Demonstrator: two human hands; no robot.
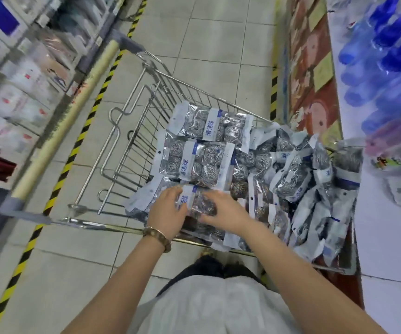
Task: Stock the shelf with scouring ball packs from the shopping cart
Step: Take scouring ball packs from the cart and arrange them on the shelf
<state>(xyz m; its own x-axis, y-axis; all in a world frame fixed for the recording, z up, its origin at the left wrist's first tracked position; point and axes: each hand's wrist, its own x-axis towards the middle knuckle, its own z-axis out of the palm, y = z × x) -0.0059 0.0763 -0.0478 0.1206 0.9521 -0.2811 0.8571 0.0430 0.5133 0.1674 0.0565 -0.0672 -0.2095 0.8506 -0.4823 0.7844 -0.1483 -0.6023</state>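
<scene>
Pack (200,204) between left grip (168,213), right grip (221,209)

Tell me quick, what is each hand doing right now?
Left hand: on the nearest scouring ball pack; grip cannot be told.
Right hand: on the same pack; grip cannot be told.

Yellow-and-black striped tape (79,141) runs along the pale tiled floor (218,44), while blue bottles (387,32) crowd the right edge beside a red patterned mat (312,104).
</scene>
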